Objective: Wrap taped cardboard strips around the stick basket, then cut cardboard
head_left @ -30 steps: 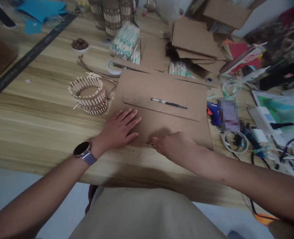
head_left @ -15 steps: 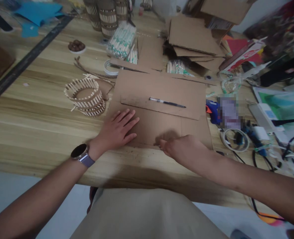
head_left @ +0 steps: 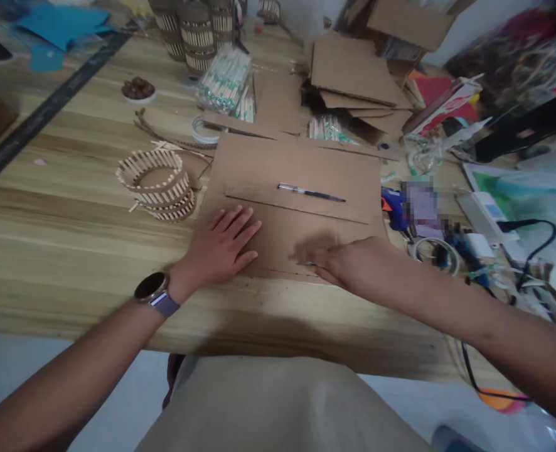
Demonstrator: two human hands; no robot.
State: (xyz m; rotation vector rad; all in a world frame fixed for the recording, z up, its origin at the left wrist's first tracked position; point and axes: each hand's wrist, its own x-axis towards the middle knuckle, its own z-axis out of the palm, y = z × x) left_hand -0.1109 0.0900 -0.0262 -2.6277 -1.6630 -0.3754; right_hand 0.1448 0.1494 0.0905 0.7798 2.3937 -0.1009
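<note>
My left hand (head_left: pixel 226 242), a watch on its wrist, lies flat with fingers spread on the left part of a brown cardboard sheet (head_left: pixel 282 235). Near the sheet's front edge my right hand (head_left: pixel 351 263) is closed in a pinch, its fingertips down at the cardboard. A small thin thing with a pale glint pokes out from those fingers; blur and the hand hide its kind. A thin dark line runs along the cardboard beside the fingertips. Farther back, a second cardboard piece (head_left: pixel 259 163) rests on the sheet with a black pen (head_left: pixel 310 192) on top.
A round basket of small sticks (head_left: pixel 158 185) stands left of the cardboard. Behind are a tape roll (head_left: pixel 205 130), bagged sticks (head_left: pixel 224 81) and stacked cardboard (head_left: pixel 353 72). Right of the sheet lie a blue glue gun (head_left: pixel 395 207), another tape roll (head_left: pixel 435 256) and cables (head_left: pixel 536 238).
My right hand has moved a little right and away from me along the cardboard's front edge, and more of the dark line shows. My left hand stays put. The view has shifted slightly.
</note>
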